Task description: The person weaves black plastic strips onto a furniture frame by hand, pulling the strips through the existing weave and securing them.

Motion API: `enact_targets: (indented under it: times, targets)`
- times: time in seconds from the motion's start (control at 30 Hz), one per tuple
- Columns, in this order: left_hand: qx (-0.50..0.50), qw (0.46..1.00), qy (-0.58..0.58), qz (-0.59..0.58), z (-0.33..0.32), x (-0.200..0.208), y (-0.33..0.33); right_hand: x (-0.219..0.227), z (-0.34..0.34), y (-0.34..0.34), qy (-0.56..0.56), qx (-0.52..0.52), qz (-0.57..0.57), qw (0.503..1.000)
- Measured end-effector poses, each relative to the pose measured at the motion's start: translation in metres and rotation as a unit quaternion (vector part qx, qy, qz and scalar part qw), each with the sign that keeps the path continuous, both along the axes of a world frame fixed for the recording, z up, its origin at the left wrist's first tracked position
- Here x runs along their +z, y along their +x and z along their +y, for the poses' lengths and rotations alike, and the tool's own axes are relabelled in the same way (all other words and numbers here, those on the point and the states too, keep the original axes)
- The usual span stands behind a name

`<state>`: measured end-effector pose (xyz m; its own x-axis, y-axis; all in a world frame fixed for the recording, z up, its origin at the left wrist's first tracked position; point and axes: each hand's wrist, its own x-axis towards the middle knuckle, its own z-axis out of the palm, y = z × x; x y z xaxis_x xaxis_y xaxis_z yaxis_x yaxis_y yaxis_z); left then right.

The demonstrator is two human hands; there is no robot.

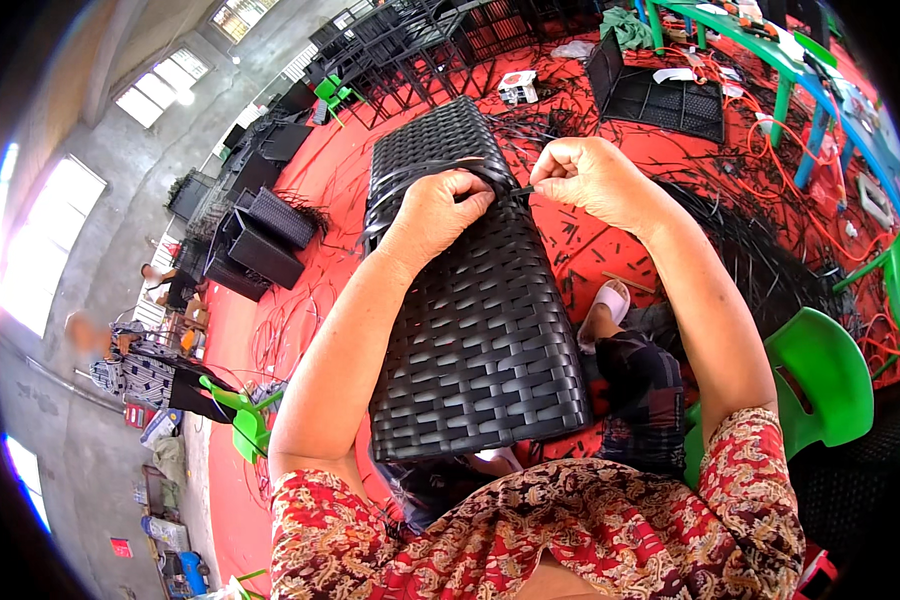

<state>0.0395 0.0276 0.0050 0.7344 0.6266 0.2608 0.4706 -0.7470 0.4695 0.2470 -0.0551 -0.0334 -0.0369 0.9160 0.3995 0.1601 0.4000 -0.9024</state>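
Observation:
A long black woven wicker panel (480, 340) lies in front of me, stretching away from my lap. My left hand (440, 208) rests on its woven top with the fingers curled in, next to loose black strips (410, 175) that cross the weave. Thumb and forefinger of my right hand (588, 180) pinch the end of a thin black strip (522, 190) at the panel's right edge. Whatever lies beneath the left fingertips is hidden.
Black strip scraps litter the red floor covering (320, 250). A green chair (820, 380) stands close at my right, beside a heap of black strips (740, 260). Woven furniture pieces (260, 240) are at left, with people beyond. A green table (730, 30) is far right.

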Motion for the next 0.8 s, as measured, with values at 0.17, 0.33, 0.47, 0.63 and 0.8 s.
enact_targets:
  times: [0.17, 0.33, 0.47, 0.63, 0.8]
  targets:
    - [0.009, 1.0, -0.017, -0.013, 0.0, -0.002, 0.0, 0.004, -0.001, -0.004, 0.012, -0.021, -0.074, 0.997]
    - [0.004, 0.999, 0.036, 0.023, -0.003, 0.002, 0.0, 0.007, 0.0, -0.005, 0.034, -0.037, -0.136, 0.989]
    - [-0.01, 0.993, 0.092, 0.074, 0.005, 0.003, -0.002, 0.002, 0.008, -0.013, 0.046, -0.033, -0.128, 0.99]
    - [0.027, 0.997, -0.046, 0.047, 0.015, 0.006, 0.001, -0.019, 0.015, -0.024, 0.086, -0.071, -0.093, 0.989]
    - [0.059, 0.945, -0.293, -0.132, 0.018, -0.006, 0.011, -0.02, 0.015, -0.025, 0.058, -0.074, -0.096, 0.991]
